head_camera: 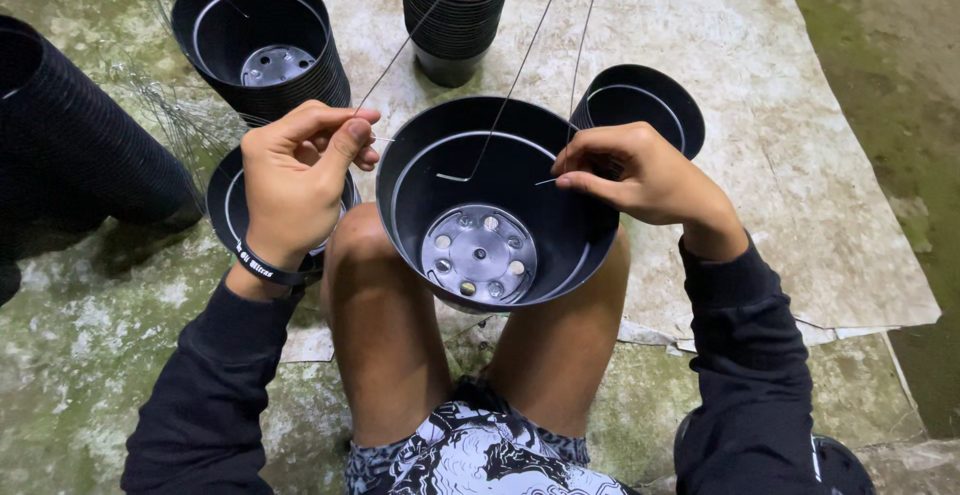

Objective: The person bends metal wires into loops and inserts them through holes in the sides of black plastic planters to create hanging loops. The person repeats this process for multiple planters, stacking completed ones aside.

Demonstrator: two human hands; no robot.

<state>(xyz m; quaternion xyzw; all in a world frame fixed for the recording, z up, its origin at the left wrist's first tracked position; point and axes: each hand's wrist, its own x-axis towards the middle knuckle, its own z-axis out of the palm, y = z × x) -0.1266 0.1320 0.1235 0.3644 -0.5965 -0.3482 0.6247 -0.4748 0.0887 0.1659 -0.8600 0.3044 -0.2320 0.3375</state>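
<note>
A black plastic flower pot (495,205) with several drain holes in its base rests tilted between my knees. My left hand (295,180) pinches a thin metal wire (410,40) at the pot's left rim. At the right rim, my right hand (640,175) pinches the hooked end of another thin wire (580,50). A third wire (510,90) hangs with its bent end inside the pot. All three wires run up and away out of view.
Stacks of black pots stand around: far left (70,145), upper left (262,40), top centre (455,10). Single pots lie under my left hand (225,215) and behind my right (645,105). A worn pale sheet (780,135) covers the mossy concrete floor (80,355). A bundle of wires (165,120) lies at left.
</note>
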